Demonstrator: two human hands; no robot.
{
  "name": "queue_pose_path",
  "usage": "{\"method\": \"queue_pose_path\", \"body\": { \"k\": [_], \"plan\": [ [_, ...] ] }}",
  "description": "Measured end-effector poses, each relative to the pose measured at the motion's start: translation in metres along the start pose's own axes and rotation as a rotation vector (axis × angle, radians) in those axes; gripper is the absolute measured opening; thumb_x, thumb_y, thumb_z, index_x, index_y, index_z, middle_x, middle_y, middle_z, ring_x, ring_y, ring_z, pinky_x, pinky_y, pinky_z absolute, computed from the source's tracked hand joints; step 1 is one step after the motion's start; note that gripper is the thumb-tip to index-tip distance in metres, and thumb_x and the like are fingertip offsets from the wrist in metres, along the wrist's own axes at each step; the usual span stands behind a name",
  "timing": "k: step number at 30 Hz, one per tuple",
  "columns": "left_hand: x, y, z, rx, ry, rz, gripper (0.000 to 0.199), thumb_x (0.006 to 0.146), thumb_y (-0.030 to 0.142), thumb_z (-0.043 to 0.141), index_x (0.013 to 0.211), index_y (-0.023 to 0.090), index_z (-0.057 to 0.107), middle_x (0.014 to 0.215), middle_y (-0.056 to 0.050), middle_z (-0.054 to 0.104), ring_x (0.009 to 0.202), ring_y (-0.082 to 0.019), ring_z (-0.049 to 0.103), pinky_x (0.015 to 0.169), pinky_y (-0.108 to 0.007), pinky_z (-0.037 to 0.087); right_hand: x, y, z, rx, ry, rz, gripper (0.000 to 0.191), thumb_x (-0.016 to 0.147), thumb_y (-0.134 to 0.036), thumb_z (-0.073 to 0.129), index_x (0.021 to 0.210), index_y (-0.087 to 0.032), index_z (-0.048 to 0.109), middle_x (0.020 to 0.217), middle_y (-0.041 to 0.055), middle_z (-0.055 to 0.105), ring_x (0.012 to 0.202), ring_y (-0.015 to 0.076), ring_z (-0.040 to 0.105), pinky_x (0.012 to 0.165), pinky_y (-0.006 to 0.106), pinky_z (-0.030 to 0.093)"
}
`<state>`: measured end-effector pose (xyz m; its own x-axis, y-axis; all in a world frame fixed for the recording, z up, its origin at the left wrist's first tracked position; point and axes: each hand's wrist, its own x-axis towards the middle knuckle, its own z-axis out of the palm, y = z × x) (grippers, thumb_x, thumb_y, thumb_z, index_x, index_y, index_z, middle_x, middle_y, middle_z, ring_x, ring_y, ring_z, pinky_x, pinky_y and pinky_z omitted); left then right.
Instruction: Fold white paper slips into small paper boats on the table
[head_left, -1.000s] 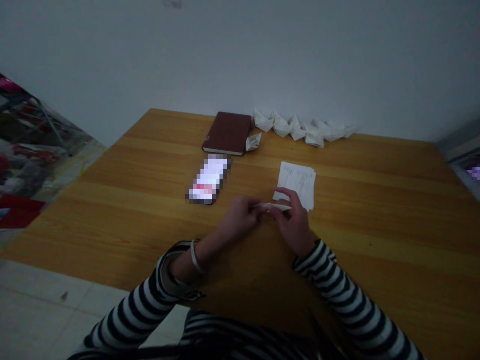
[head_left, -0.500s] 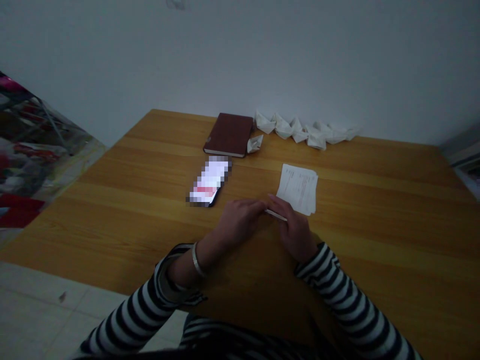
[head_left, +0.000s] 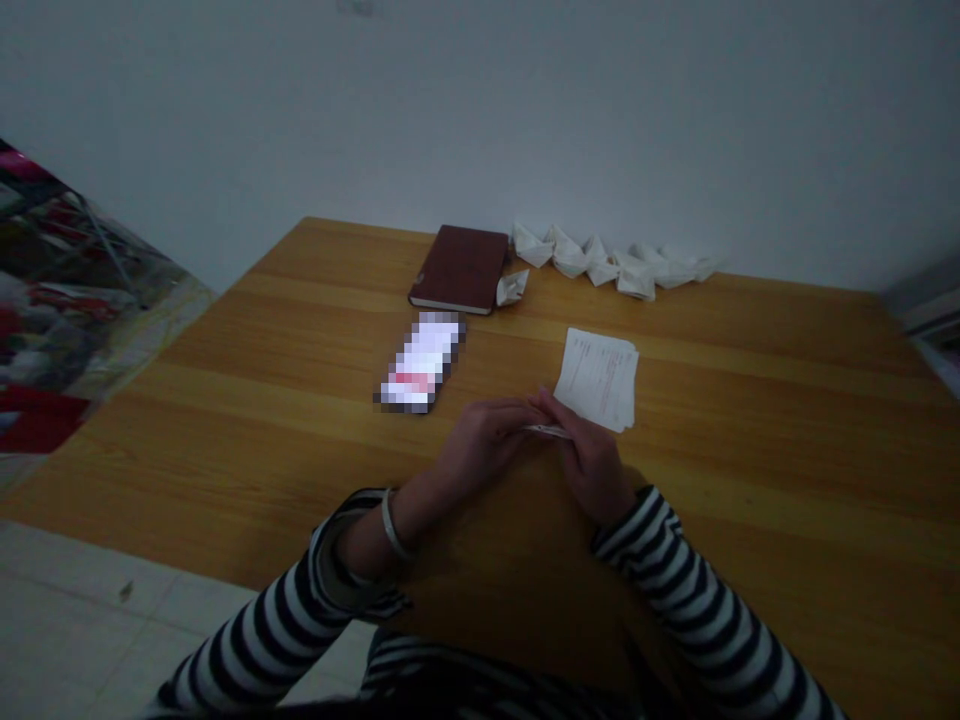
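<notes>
From my end, the table (head_left: 225, 450) has a notebook (head_left: 459, 270) at the back near the wall (head_left: 480, 100), a row of paper boats (head_left: 607, 262) to its right, one more boat (head_left: 512, 288) just beside it, a phone (head_left: 420, 362) in front, and a stack of paper sheets (head_left: 598, 380) right of that.

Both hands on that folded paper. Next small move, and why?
Probably press along the fold of the narrow white paper to firm the crease. The left hand and right hand pinch it between them, and it seems folded into a thin strip. The folded paper boats at the far table edge suggest crisp folds matter.
</notes>
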<state>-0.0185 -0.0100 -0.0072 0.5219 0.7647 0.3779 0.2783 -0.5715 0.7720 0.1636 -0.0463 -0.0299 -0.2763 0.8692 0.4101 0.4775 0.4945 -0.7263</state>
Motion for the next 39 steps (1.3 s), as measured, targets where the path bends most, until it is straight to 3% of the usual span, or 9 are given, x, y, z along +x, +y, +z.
{"method": "queue_pose_path", "body": {
  "k": [4, 11, 15, 18, 21, 26, 31, 35, 39],
  "plan": [
    [-0.001, 0.001, -0.001, 0.04, 0.02, -0.008, 0.024, 0.087, 0.006, 0.055, 0.097, 0.018, 0.073, 0.101, -0.008, 0.076, 0.091, -0.018, 0.071, 0.082, -0.031, 0.055, -0.001, 0.0, -0.001, -0.017, -0.012, -0.017, 0.053, 0.097, -0.014, 0.037, 0.149, -0.024, 0.036, 0.139, 0.0093, 0.059, 0.127, 0.0218, 0.057, 0.106, 0.047, 0.048],
    [0.006, 0.004, -0.004, -0.091, -0.097, -0.066, 0.02, 0.091, 0.028, 0.062, 0.104, 0.018, 0.074, 0.111, -0.009, 0.074, 0.103, -0.02, 0.07, 0.091, -0.032, 0.055, -0.002, 0.006, -0.002, -0.161, 0.001, 0.028, 0.058, 0.093, -0.006, 0.034, 0.149, -0.021, 0.037, 0.129, 0.0124, 0.066, 0.117, 0.0238, 0.064, 0.101, 0.048, 0.052],
    [0.0, 0.001, -0.002, 0.097, -0.127, 0.055, 0.023, 0.094, 0.026, 0.057, 0.112, 0.018, 0.069, 0.118, -0.01, 0.071, 0.103, -0.02, 0.069, 0.089, -0.033, 0.056, -0.003, 0.006, 0.0, -0.145, 0.025, 0.027, 0.056, 0.095, -0.007, 0.034, 0.149, -0.018, 0.037, 0.128, 0.0135, 0.066, 0.118, 0.024, 0.064, 0.103, 0.048, 0.051],
    [-0.006, -0.001, -0.004, 0.291, -0.16, 0.097, 0.021, 0.096, 0.02, 0.052, 0.112, 0.018, 0.065, 0.107, -0.009, 0.073, 0.092, -0.02, 0.071, 0.079, -0.031, 0.057, -0.003, 0.003, 0.004, -0.096, 0.01, 0.013, 0.051, 0.098, -0.013, 0.036, 0.149, -0.019, 0.038, 0.128, 0.0129, 0.066, 0.117, 0.024, 0.064, 0.101, 0.045, 0.053],
    [-0.006, 0.002, -0.005, 0.303, -0.099, 0.076, 0.017, 0.096, 0.018, 0.051, 0.107, 0.017, 0.064, 0.095, -0.007, 0.073, 0.082, -0.018, 0.07, 0.074, -0.029, 0.056, -0.005, 0.001, 0.006, -0.076, 0.029, 0.033, 0.052, 0.099, -0.017, 0.038, 0.15, -0.021, 0.035, 0.13, 0.0109, 0.065, 0.116, 0.024, 0.065, 0.097, 0.043, 0.056],
    [0.004, 0.005, -0.004, -0.068, 0.07, -0.046, 0.031, 0.086, 0.027, 0.069, 0.116, 0.021, 0.062, 0.109, -0.007, 0.071, 0.098, -0.019, 0.068, 0.086, -0.032, 0.056, -0.004, 0.003, 0.001, -0.091, 0.162, 0.05, 0.052, 0.098, -0.014, 0.035, 0.149, -0.023, 0.037, 0.136, 0.0094, 0.061, 0.125, 0.0244, 0.059, 0.106, 0.049, 0.048],
    [0.01, -0.001, -0.006, -0.254, 0.206, -0.23, 0.01, 0.083, 0.025, 0.071, 0.086, 0.016, 0.069, 0.084, -0.004, 0.072, 0.077, -0.016, 0.068, 0.072, -0.027, 0.057, -0.002, -0.001, 0.001, 0.098, 0.096, 0.138, 0.048, 0.098, -0.027, 0.046, 0.146, -0.024, 0.043, 0.137, 0.0085, 0.061, 0.128, 0.0255, 0.055, 0.109, 0.05, 0.043],
    [0.014, -0.006, -0.007, -0.467, 0.202, -0.364, 0.014, 0.081, 0.027, 0.073, 0.081, 0.014, 0.067, 0.071, -0.001, 0.068, 0.064, -0.012, 0.064, 0.061, -0.021, 0.053, -0.001, -0.006, 0.006, 0.372, 0.054, 0.328, 0.046, 0.098, -0.04, 0.045, 0.14, -0.022, 0.052, 0.114, 0.0095, 0.072, 0.098, 0.0228, 0.069, 0.09, 0.043, 0.054],
    [0.017, -0.009, -0.002, -0.574, 0.112, -0.449, 0.021, 0.08, 0.033, 0.073, 0.08, 0.012, 0.069, 0.066, 0.0, 0.065, 0.058, -0.01, 0.058, 0.057, -0.02, 0.048, 0.002, -0.009, 0.008, 0.706, 0.135, 0.538, 0.04, 0.096, -0.043, 0.051, 0.128, -0.021, 0.06, 0.081, 0.0024, 0.07, 0.06, 0.0134, 0.061, 0.055, 0.027, 0.052]
  ]
}}
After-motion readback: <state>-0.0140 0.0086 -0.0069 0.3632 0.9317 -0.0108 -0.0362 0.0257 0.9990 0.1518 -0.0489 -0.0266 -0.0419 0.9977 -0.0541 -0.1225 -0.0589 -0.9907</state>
